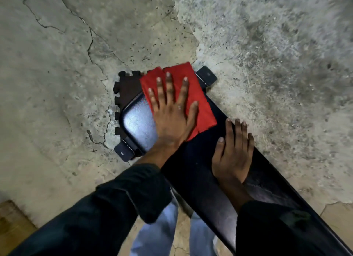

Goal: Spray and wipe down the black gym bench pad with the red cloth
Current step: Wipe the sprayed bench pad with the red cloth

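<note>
Your left hand (pixel 172 120) lies flat, fingers (pixel 168 87) spread, pressing the cloth (pixel 202 103) at the pad's (pixel 137 126) 12 o'clock end; right hand (pixel 234 152) rests open, gripping nothing. Cloth looks soft, light; pad slick, so press by palm.

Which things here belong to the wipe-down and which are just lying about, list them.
Belongs to the job:
red cloth, under the flat left hand
black bench pad, with the right hand resting on it

Just lying about:
interlocking floor mat piece
cardboard at the lower left edge
</note>
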